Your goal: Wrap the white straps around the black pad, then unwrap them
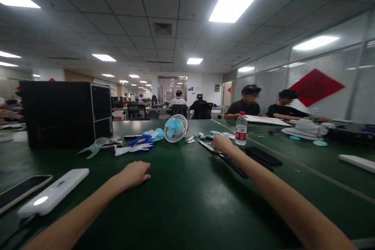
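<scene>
My left hand point(134, 174) rests on the green table point(181, 203) with its fingers curled into a loose fist. Nothing shows in it. Farther out on the right, my right hand point(224, 143) is closed, fingers bent down over a flat, white-edged thing point(206, 146). Its fingertips are hidden, so what they grip I cannot make out. A flat black thing point(234, 166) lies under the right wrist, and a black, phone-like slab point(263, 156) is beside the forearm. Just beyond stands a red-capped water bottle point(241, 129).
A small fan point(175, 128) with blue blades stands mid-table, near blue-and-white gloves point(134, 146). At left are a black computer case point(58, 113), a white power bank-like device point(55, 192) with a cable, and a phone point(23, 191). Two people point(244, 103) sit at the right.
</scene>
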`<state>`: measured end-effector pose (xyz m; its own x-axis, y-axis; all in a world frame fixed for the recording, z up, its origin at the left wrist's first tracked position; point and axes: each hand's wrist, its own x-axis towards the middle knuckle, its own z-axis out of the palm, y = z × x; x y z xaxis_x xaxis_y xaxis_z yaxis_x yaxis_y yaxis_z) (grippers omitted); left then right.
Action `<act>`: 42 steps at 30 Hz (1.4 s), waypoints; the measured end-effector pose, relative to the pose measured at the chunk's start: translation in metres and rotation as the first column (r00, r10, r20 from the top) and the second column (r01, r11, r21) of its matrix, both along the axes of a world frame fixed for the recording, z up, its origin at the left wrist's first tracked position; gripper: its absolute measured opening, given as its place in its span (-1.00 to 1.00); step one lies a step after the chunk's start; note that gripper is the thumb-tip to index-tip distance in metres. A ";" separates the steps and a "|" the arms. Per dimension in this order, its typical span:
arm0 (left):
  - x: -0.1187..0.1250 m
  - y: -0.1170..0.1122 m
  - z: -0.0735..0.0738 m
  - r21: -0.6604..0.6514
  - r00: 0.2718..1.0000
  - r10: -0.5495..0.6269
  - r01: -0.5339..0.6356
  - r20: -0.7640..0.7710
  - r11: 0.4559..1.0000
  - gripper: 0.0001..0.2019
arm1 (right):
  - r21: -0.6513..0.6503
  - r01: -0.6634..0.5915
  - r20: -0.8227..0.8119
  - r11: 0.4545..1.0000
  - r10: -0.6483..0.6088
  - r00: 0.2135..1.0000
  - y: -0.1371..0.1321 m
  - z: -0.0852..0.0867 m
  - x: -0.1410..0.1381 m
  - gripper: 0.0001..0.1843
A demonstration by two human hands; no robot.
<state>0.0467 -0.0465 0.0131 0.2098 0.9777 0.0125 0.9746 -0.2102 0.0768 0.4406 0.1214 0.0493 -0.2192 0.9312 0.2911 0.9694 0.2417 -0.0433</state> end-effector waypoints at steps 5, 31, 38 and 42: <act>0.000 -0.001 0.000 -0.014 1.000 0.003 -0.003 0.020 1.000 -0.78 | -0.009 0.235 0.061 0.972 -0.234 0.970 -0.010 0.010 0.061 -0.71; 0.009 -0.011 0.008 -0.013 1.000 0.015 -0.015 -0.006 1.000 -0.78 | 0.255 0.431 -0.010 0.866 -0.443 0.896 -0.064 0.052 0.114 -0.66; 0.008 -0.009 0.007 -0.008 1.000 0.008 -0.008 0.003 1.000 -0.78 | 0.223 0.029 0.003 0.974 -0.030 1.000 -0.074 0.042 0.041 -0.70; 0.008 -0.009 0.008 -0.004 1.000 0.015 -0.015 -0.002 1.000 -0.80 | 0.115 -0.229 0.058 0.967 0.224 0.973 -0.088 0.023 -0.006 -0.72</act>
<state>0.0551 -0.0557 0.0208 0.1956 0.9807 0.0077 0.9778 -0.1956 0.0755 0.4345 0.0334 0.0719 -0.4357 0.8146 0.3830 0.8890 0.4561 0.0412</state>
